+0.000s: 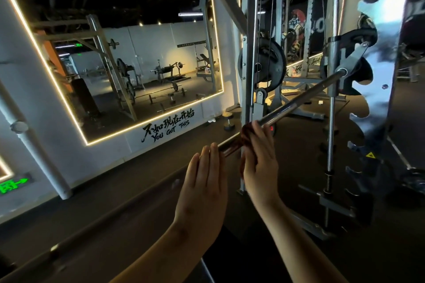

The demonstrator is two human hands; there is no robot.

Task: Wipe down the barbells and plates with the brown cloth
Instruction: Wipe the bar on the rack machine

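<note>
Right hand [258, 163]: grip closed round the brown cloth [246, 136], which is wrapped on the barbell [299, 101], likely to rub all sides. Left hand [202, 181]: fingers straight, tips at the bar just beside that grip, probably steadying. Plates [264, 64]: beyond the grip, on the rack [249, 30]

The barbell [299, 99] is polished metal, smooth and glossy, catching bright reflections. The brown cloth [247, 135] wrapped round it is soft creased fabric with a faint sheen. The weight plate [273, 64] looks matt black. The rack upright [249, 53] is grey painted metal, the guide rod [331, 133] shiny steel. The floor [115, 202] is dark and matt, the mirror [138, 53] glossy glass.
</note>
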